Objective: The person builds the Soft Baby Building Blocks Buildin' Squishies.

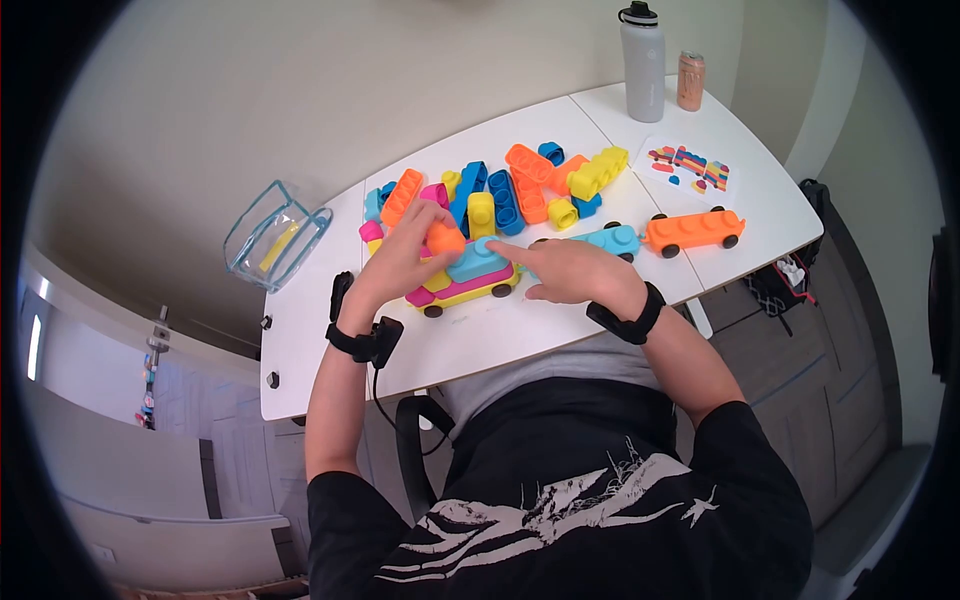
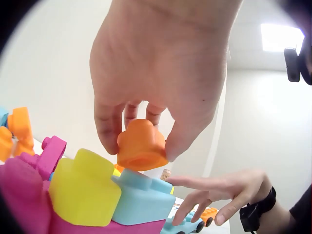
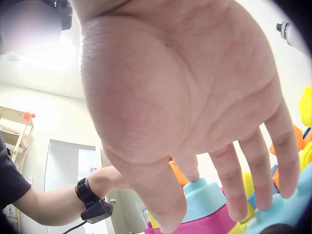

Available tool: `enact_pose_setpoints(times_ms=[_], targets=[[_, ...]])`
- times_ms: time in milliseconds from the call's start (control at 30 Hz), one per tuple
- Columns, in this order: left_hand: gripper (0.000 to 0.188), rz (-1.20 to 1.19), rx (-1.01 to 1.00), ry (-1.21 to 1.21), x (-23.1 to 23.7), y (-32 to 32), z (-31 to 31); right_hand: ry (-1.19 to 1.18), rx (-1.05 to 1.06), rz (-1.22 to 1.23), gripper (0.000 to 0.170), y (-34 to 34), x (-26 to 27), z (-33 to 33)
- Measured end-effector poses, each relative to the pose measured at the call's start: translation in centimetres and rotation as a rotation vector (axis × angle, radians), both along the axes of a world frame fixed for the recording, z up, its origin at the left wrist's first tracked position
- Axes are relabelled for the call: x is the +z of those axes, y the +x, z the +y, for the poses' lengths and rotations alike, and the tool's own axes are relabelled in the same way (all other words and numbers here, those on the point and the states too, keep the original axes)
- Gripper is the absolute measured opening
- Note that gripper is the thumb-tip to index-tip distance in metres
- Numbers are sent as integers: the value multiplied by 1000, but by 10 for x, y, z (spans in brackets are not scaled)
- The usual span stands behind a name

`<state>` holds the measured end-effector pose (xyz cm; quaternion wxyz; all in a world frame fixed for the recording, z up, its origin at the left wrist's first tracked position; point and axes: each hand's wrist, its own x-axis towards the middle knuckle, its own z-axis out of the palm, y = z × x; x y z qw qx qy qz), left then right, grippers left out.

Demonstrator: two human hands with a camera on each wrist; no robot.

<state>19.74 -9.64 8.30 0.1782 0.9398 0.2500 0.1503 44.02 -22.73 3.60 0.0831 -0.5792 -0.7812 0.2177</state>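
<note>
My left hand pinches a small orange block between thumb and fingers. It holds the block close over a light blue block. That blue block sits beside a yellow block on a magenta layer, on top of a yellow wheeled toy car. My right hand reaches in from the other side with its fingers extended. Its index fingertip is right at the light blue block, as the right wrist view shows too. A light blue wheeled wagon stands partly hidden behind the right hand.
An orange wheeled wagon stands at the right. Loose blocks, such as a blue one and a yellow one, lie behind the car. Further back are a picture sheet, a grey bottle and a can. A clear bag stands left.
</note>
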Motion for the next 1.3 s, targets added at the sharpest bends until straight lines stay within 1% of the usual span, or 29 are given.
enact_pose_setpoints(times_ms=[33,167,233,367,433,467,567,633,667,733,767,833,867,933,967,1033,1067,1200,1267,1300], targets=[[42,-17,-16,14,0,0,1,-1,-3,1,91,1,-1,0],[46,9,-11,52,-10,-3,6,14,11,12,91,-1,-2,1],[46,22,4,-38,-12,-2,3,0,0,7,91,-1,0,1],[47,20,0,-39,-14,-1,1,12,4,16,91,-1,-3,0],[46,43,-36,103,-20,0,-1,18,7,22,92,-2,-3,1],[46,44,-30,102,-21,-2,-2,1,2,21,92,-2,-1,0],[47,47,-24,73,-17,-7,0,-9,2,12,92,-3,1,-1],[40,-69,-42,-109,-11,-14,3,-7,2,6,92,-3,0,0],[40,-68,-42,-106,-9,-21,14,-6,1,4,93,-3,-1,0],[30,-249,158,-160,-6,-44,57,-8,-7,3,93,-2,-2,0],[30,-248,157,-162,-9,-52,76,-2,0,4,93,-2,-2,-1],[25,-132,351,21,-22,-69,114,7,12,2,92,-2,-1,-1],[25,-134,353,25,-33,-76,127,3,8,4,92,-3,-1,0],[32,166,423,136,-47,-80,143,2,-1,6,92,-3,0,0],[32,164,418,138,-52,-78,147,1,2,11,92,-2,1,0],[39,354,491,160,-62,-75,150,-6,2,15,92,-2,1,-1],[43,398,525,140,-64,-70,151,-4,5,10,92,-2,2,-1],[45,407,554,67,-82,-66,171,20,30,8,92,-1,0,-1],[45,409,625,74,-81,-56,165,24,31,11,92,-1,0,-1],[45,410,624,74,-81,-52,160,30,30,13,92,-1,1,-1]])
